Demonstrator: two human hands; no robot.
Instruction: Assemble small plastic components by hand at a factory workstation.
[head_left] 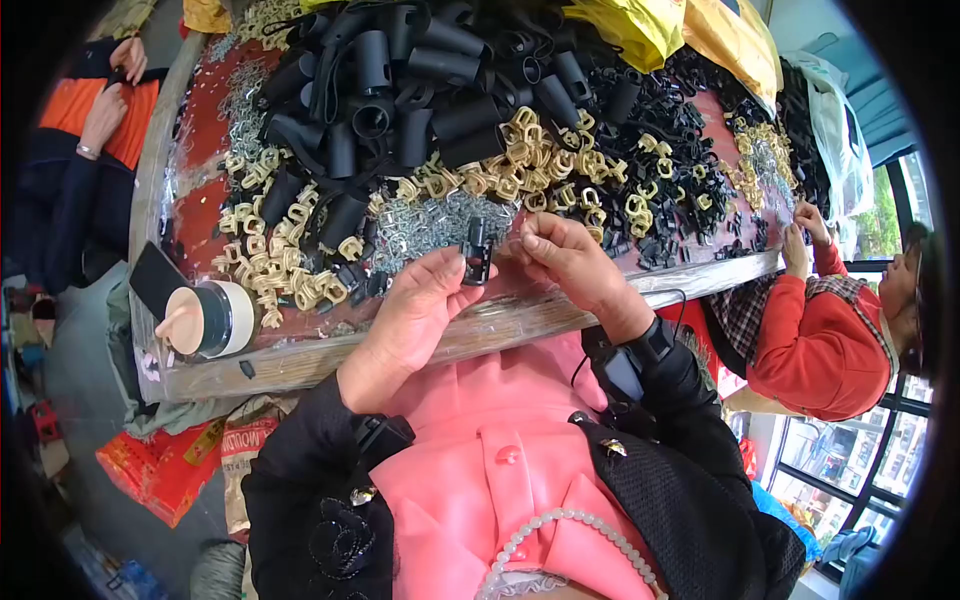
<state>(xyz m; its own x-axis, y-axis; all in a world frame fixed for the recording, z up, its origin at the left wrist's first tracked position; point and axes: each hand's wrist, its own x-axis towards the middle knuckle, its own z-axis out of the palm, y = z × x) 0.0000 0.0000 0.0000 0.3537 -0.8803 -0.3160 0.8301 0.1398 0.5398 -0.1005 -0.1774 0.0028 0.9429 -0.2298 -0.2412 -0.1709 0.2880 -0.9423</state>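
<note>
My left hand (418,305) pinches a small black plastic part (477,246) upright between thumb and fingers, just above the table's near edge. Close by on its right, my right hand (580,268) has thumb and forefinger pressed together; whatever they hold is too small or hidden to make out. Behind both hands lies a heap of small silvery metal pieces (425,232). Tan looped plastic parts (520,160) are piled beyond and to the left. Black cylindrical parts (372,62) form a big mound farther back.
The red-topped table (200,205) has a wooden rim (290,362). A lidded jar (225,318) and a dark flat slab (160,280) stand at its left corner. One co-worker (840,345) sits at the right, another (95,130) at the far left. Yellow bags (640,25) lie behind.
</note>
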